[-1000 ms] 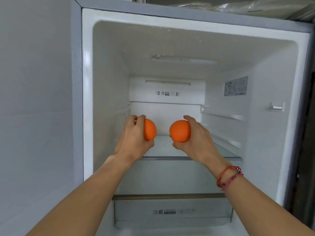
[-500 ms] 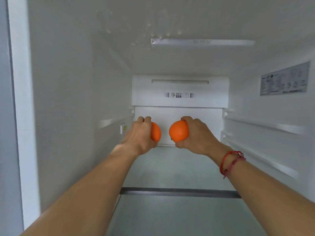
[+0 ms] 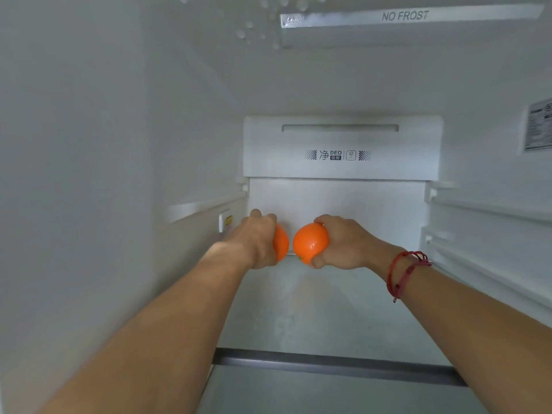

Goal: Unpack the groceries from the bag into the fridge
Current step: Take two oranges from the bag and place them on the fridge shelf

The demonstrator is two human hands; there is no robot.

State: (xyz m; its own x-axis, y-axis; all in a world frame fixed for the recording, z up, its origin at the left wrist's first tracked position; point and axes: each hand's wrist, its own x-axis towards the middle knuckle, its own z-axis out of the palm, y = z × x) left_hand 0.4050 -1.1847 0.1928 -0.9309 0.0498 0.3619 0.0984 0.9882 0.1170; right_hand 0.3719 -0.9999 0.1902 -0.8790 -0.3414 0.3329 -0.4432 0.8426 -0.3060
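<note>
Fingers [image 3: 270, 218] of left hand [image 3: 257, 240] curled over top of left orange [image 3: 281, 244] and clamped on it, most of fruit hidden behind the hand. Same grip by right hand [image 3: 343, 245] on right orange [image 3: 310, 242]: fingers above, thumb below. Both fruit held far back in fridge, close together but apparently not touching, low over far end of glass shelf [image 3: 313, 312]; impossible to tell whether resting on the glass yet.

Likely firm, round and fairly heavy for their size, with dimpled, faintly glossy skin. Decent friction, little risk of crushing, but prone to rolling once released. Best held as now, wrapped round widest part, then set down gently and steadied before letting go.

Count: two oranges, one per hand; one shelf in reach; one red bracelet [image 3: 403, 273], in two strands, on right wrist.
</note>
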